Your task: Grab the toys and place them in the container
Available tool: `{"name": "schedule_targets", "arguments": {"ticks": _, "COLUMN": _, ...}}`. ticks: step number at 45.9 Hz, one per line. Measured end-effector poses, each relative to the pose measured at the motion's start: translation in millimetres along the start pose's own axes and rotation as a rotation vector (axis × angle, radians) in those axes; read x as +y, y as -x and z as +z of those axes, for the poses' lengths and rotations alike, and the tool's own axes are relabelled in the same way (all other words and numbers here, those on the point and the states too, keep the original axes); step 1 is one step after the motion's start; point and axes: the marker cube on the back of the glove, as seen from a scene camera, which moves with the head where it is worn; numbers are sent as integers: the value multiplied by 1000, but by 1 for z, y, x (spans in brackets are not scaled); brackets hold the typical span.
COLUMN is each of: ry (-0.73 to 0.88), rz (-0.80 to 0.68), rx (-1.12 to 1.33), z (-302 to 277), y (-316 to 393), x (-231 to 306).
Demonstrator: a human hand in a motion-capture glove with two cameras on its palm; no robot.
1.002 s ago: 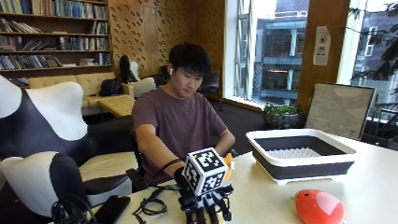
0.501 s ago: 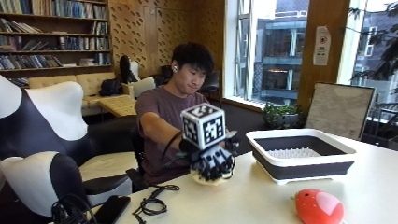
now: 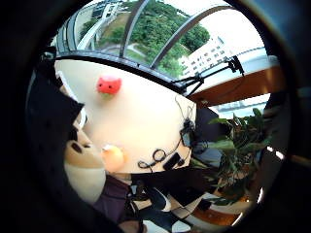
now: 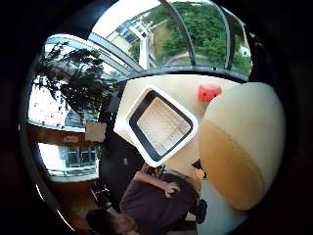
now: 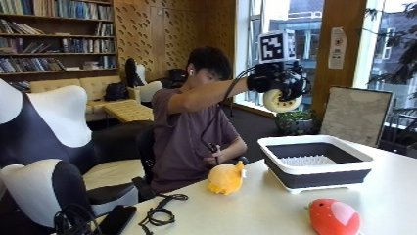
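- the gloved right hand is raised high above the table, its fingers curled round a cream and tan plush toy.
- in the thumb side palm view that toy fills much of the picture, close against the palm.
- the container, a white-rimmed dark tub, sits on the table at the right, below the hand and a little to its right.
- two more toys lie on the table: a yellow one left of the container near the person, and a red one at the near edge.
- step in hand, as i judge it: carrying the first toy to the container.
- the next move calls for lowering the hand over the container's opening, then spreading the fingers to drop the toy in.
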Motion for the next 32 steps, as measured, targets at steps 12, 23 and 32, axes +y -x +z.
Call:
{"name": "schedule_targets", "arguments": {"ticks": 12, "ry": 67, "rz": -312, "rx": 86, "z": 48, "y": 175, "x": -37}}
{"name": "schedule_targets", "arguments": {"ticks": 23, "ry": 138, "rz": -402, "rx": 38, "z": 98, "y": 290, "x": -49}}
{"name": "schedule_targets", "arguments": {"ticks": 32, "ry": 178, "rz": -188, "rx": 129, "z": 115, "y": 311, "x": -62}}
